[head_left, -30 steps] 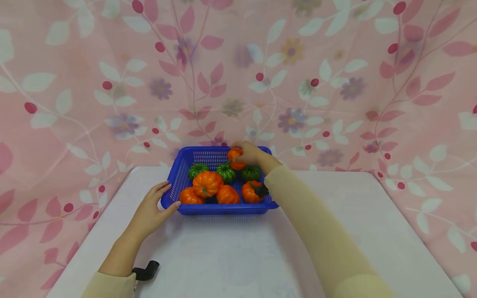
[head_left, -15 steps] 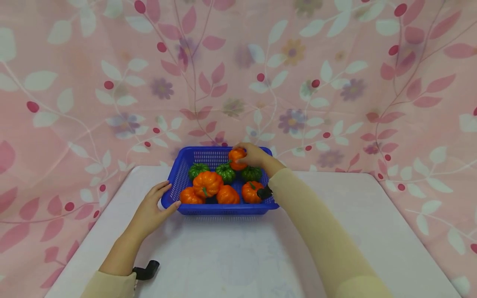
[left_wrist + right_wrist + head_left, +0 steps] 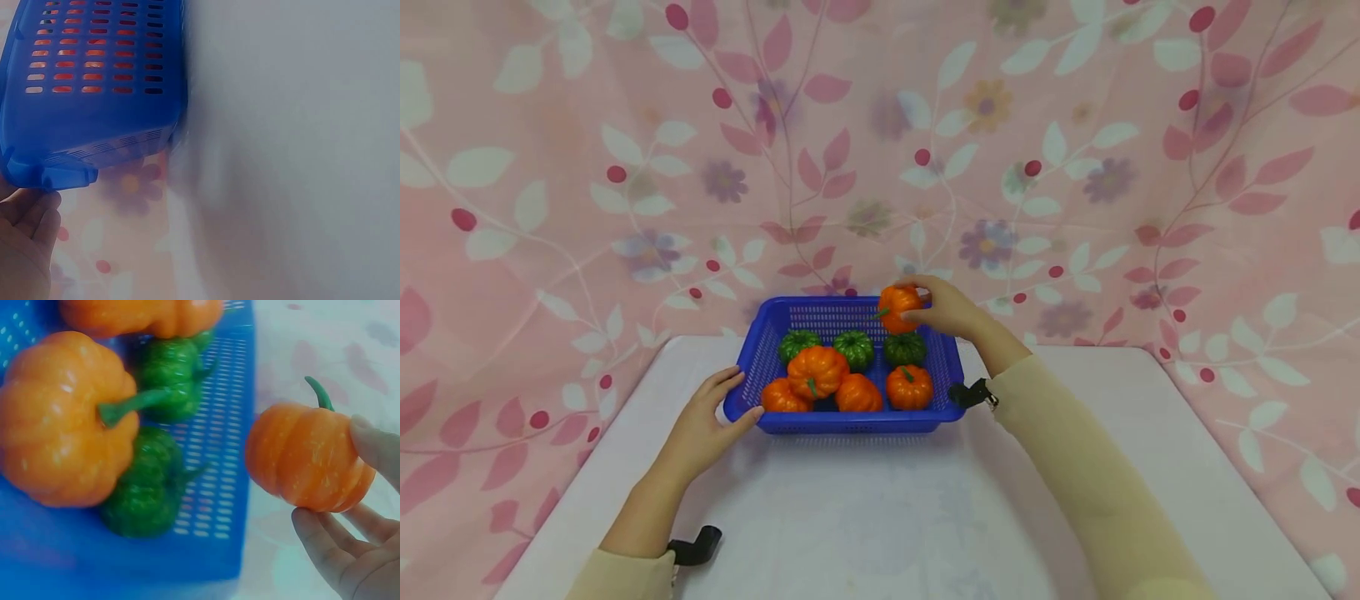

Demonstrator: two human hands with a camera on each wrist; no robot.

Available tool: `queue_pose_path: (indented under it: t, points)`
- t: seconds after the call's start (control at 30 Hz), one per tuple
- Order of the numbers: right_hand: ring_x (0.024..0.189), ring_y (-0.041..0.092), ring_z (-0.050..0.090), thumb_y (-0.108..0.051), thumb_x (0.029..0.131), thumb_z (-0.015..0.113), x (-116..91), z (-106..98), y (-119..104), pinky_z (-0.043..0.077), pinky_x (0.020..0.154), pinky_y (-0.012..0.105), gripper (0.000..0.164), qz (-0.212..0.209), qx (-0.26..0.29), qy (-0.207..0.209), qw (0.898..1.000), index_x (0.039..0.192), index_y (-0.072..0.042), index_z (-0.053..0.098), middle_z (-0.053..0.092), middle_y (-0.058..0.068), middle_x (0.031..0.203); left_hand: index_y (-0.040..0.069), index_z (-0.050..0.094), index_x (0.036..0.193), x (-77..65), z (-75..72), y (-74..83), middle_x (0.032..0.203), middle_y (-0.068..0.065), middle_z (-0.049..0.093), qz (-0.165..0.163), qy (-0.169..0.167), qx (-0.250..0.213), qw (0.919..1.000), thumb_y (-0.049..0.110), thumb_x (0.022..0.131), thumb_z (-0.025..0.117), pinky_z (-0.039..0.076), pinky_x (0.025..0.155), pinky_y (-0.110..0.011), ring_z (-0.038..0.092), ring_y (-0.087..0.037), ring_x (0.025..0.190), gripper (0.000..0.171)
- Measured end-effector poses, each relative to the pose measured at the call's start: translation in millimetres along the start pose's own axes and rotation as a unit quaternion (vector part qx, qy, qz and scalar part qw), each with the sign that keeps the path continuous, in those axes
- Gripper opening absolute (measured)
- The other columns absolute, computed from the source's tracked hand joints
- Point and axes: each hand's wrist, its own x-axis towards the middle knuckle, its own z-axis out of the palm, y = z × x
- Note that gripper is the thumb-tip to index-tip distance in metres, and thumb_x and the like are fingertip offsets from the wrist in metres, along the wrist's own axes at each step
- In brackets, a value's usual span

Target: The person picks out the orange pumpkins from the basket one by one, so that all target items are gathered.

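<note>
My right hand (image 3: 951,310) pinches a small orange pumpkin (image 3: 898,309) by its side, with its green stem pointing left in the head view. The pumpkin is raised over the back right part of a blue plastic basket (image 3: 857,422). In the right wrist view, the thumb and fingertips lie on opposite sides of this pumpkin (image 3: 306,456). My left hand (image 3: 703,425) rests at the basket's front left corner, thumb and fingers spread along the rim. The left wrist view has its nearly straight fingertips at the rim of the basket (image 3: 94,119).
Inside the basket lie green pumpkins (image 3: 853,350) along the back and several orange pumpkins, a large one (image 3: 817,372) among them. The basket stands on a white table (image 3: 880,517), close to a pink floral curtain (image 3: 865,150). Black wrist mounts (image 3: 696,546) stick out at the sleeves.
My right hand has lifted the orange pumpkin up and to the right, above the basket's back rim. My left hand and the basket have stayed in place.
</note>
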Motion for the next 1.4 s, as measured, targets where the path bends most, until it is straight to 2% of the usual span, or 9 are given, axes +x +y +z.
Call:
queue_pose_path:
  t: [0.23,0.4,0.63,0.87,1.03,1.23,1.4]
  points:
    - [0.132,0.041,0.048,-0.019,0.096,0.069,-34,-24,-2,0.049,0.101,0.052,0.054,-0.004,0.030,0.036,0.999,0.146,-0.015,0.050,0.047,0.013,0.148,-0.001,0.047,0.147,-3.0,-0.9,-0.7,0.155,-0.019,0.037,-0.008,0.001,0.003,1.0000,0.047,0.090,0.072,0.033,0.108,-0.067,0.034,-0.045,0.141,0.078]
    - [0.135,0.040,0.046,-0.025,0.096,0.070,-63,-35,6,0.049,0.101,0.055,0.055,0.010,0.043,0.064,0.997,0.146,-0.018,0.049,0.046,0.012,0.149,-0.001,0.047,0.147,-3.4,-0.9,0.1,0.155,-0.019,0.037,-0.007,0.000,0.004,1.0000,0.048,0.090,0.071,0.033,0.108,-0.067,0.034,-0.045,0.141,0.078]
    - [0.134,0.043,0.046,-0.022,0.097,0.068,-101,-43,33,0.050,0.098,0.058,0.055,0.025,0.061,0.096,0.993,0.148,-0.016,0.046,0.038,0.015,0.154,0.000,0.046,0.147,-2.7,-0.5,2.2,0.156,-0.018,0.036,-0.010,-0.005,0.004,0.9999,0.045,0.091,0.072,0.033,0.108,-0.067,0.034,-0.045,0.142,0.077]
    - [0.135,0.046,0.044,-0.027,0.096,0.069,-131,-41,71,0.046,0.101,0.059,0.060,0.069,0.080,0.121,0.987,0.150,-0.016,0.043,0.033,0.015,0.156,0.000,0.046,0.148,-1.5,-0.8,3.5,0.156,-0.018,0.036,-0.011,-0.006,0.004,0.9999,0.042,0.091,0.073,0.034,0.107,-0.067,0.034,-0.045,0.142,0.076]
    - [0.134,0.045,0.046,-0.031,0.096,0.069,-144,-37,98,0.046,0.105,0.050,0.066,0.094,0.125,0.124,0.980,0.152,-0.012,0.038,0.029,0.018,0.158,0.000,0.046,0.148,-0.7,-0.1,2.9,0.156,-0.018,0.036,-0.012,-0.006,0.003,0.9999,0.042,0.091,0.073,0.034,0.108,-0.067,0.034,-0.045,0.142,0.075]
    - [0.131,0.048,0.048,-0.025,0.097,0.068,-145,-26,127,0.053,0.093,0.026,0.066,0.104,0.184,0.115,0.971,0.152,-0.005,0.036,0.029,0.025,0.156,0.000,0.047,0.147,-0.3,0.5,1.1,0.155,-0.018,0.037,-0.012,-0.001,0.003,0.9999,0.047,0.090,0.072,0.035,0.107,-0.067,0.035,-0.045,0.141,0.078]
    - [0.130,0.051,0.046,-0.019,0.098,0.066,-140,-16,145,0.054,0.090,0.022,0.064,0.110,0.209,0.112,0.965,0.150,0.000,0.034,0.029,0.030,0.154,0.000,0.046,0.148,-0.2,0.7,0.8,0.156,-0.018,0.036,-0.015,-0.002,0.005,0.9999,0.049,0.090,0.071,0.036,0.106,-0.067,0.034,-0.045,0.141,0.079]
